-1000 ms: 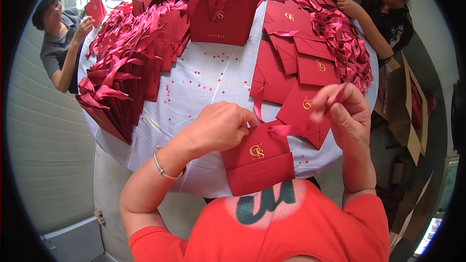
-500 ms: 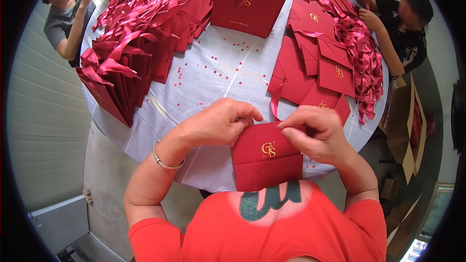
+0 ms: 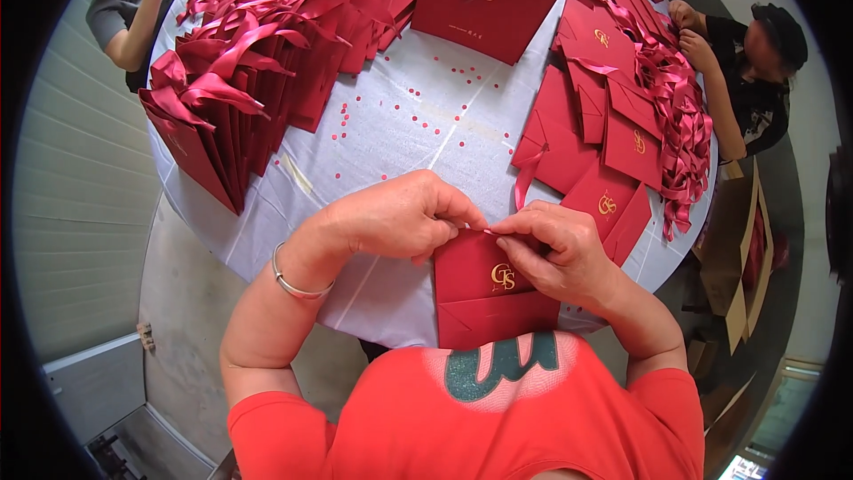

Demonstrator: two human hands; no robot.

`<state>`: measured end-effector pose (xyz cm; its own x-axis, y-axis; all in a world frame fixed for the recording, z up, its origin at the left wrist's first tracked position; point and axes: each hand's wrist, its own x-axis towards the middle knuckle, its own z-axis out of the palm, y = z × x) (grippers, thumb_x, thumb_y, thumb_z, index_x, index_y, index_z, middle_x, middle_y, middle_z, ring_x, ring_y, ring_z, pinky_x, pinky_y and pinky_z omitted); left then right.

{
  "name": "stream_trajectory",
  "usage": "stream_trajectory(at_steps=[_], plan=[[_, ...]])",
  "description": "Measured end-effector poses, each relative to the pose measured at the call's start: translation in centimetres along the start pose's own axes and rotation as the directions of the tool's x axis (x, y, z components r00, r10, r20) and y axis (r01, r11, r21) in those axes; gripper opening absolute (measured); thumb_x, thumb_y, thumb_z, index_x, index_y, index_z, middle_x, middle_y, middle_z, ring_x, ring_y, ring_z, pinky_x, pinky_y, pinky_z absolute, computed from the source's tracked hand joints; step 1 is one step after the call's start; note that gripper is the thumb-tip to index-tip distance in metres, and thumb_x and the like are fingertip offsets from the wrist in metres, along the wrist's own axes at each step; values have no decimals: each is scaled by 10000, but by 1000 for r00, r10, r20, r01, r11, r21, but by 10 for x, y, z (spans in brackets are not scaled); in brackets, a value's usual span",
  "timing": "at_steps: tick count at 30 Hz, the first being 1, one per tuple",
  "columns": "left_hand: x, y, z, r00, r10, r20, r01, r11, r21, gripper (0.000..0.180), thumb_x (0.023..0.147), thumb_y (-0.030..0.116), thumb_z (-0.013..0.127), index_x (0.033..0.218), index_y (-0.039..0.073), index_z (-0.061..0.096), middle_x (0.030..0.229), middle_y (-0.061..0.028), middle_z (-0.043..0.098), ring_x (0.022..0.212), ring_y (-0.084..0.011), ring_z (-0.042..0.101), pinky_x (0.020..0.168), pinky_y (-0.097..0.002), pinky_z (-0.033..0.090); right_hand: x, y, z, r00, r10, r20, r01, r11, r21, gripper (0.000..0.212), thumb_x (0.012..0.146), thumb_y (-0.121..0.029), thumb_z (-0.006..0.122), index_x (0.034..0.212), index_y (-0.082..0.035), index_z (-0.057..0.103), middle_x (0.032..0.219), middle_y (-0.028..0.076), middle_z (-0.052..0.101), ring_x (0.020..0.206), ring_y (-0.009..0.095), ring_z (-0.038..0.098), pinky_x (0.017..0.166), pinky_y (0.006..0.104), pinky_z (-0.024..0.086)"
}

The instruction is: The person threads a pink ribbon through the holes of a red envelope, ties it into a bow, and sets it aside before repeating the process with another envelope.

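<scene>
A flat dark red paper gift bag point(image 3: 471, 277) with a gold emblem and a folded lower part lies at the near table edge, close against my red shirt. At its top edge my left hand point(image 3: 407, 218) is closed, thumb and forefinger pinching the rim. My right hand point(image 3: 562, 253) comes in from the other side, its fingertips drawn together at the same edge, almost meeting the left ones. A tiny pale bit shows between the two sets of fingertips; what the right fingers grip is too small to make out.
Red bags with ribbon handles point(image 3: 222, 93) stand packed along the left. Flat bags point(image 3: 591, 129) overlap on the right, beside heaped ribbons point(image 3: 680, 138). One large bag point(image 3: 489, 9) lies at the back. Small red dots dot the white tablecloth point(image 3: 400, 156). Two people work across the table; an open carton point(image 3: 733, 253) stands right.
My right hand has moved left and its fingers have closed in beside my left fingertips at the bag's top edge. The whole view has shifted slightly.
</scene>
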<state>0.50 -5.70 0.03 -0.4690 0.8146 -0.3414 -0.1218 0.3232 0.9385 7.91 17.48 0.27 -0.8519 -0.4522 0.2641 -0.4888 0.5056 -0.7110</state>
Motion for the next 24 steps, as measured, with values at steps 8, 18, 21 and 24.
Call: stream_trajectory(at_steps=[8, 18, 21, 24], plan=[[0, 4, 2, 995, -100, -14, 100, 995, 20, 235, 868, -17, 542, 1043, -13, 700, 692, -16, 638, 580, -71, 579, 548, -244, 464, -1, -8, 4, 982, -189, 0, 183, 951, -248, 208, 761, 2, 771, 948, -30, 685, 787, 106, 660, 641, 239, 657, 532, 322, 514], [0, -2, 6, 997, -54, -51, 53, 999, -12, 164, 880, 9, 565, 988, -10, 687, 701, -10, 632, 575, -64, 559, 533, -244, 452, -1, -10, 10, 968, -246, 52, 249, 910, -333, 239, 709, -5, 775, 925, -18, 672, 802, 92, 650, 655, 223, 659, 534, 317, 528], [1, -4, 9, 995, -24, -98, 21, 999, -34, 202, 821, -9, 552, 957, -44, 698, 720, -95, 677, 596, -125, 615, 565, -299, 508, -1, -12, 8, 968, -230, 98, 249, 896, -367, 236, 700, -11, 767, 912, -20, 665, 796, 85, 633, 638, 220, 645, 524, 322, 525], [3, -8, 12, 990, 25, -136, -20, 999, 35, 153, 855, 18, 601, 974, -18, 692, 721, -23, 655, 623, -65, 570, 568, -260, 477, 2, -15, 8, 966, -216, 145, 257, 875, -409, 196, 704, -26, 749, 867, -26, 640, 763, 80, 600, 606, 221, 625, 505, 332, 516]])
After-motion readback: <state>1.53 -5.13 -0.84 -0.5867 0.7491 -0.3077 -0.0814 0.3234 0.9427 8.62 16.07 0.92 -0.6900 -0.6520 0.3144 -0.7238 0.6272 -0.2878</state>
